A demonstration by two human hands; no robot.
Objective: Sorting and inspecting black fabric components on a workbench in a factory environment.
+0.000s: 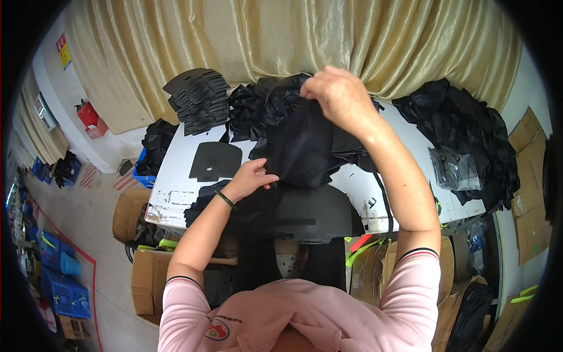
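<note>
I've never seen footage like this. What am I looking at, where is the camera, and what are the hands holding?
No machine here: a person works with bare hands. The single picture comes from a fisheye camera on the person's head, looking down, so edges bend. The left hand and right hand both grip a black fabric piece, the right lifting its top. Below is a white table with a flat black sheet, a stack of black sheets and a heap of black fabric. A beige curtain hangs behind.
</note>
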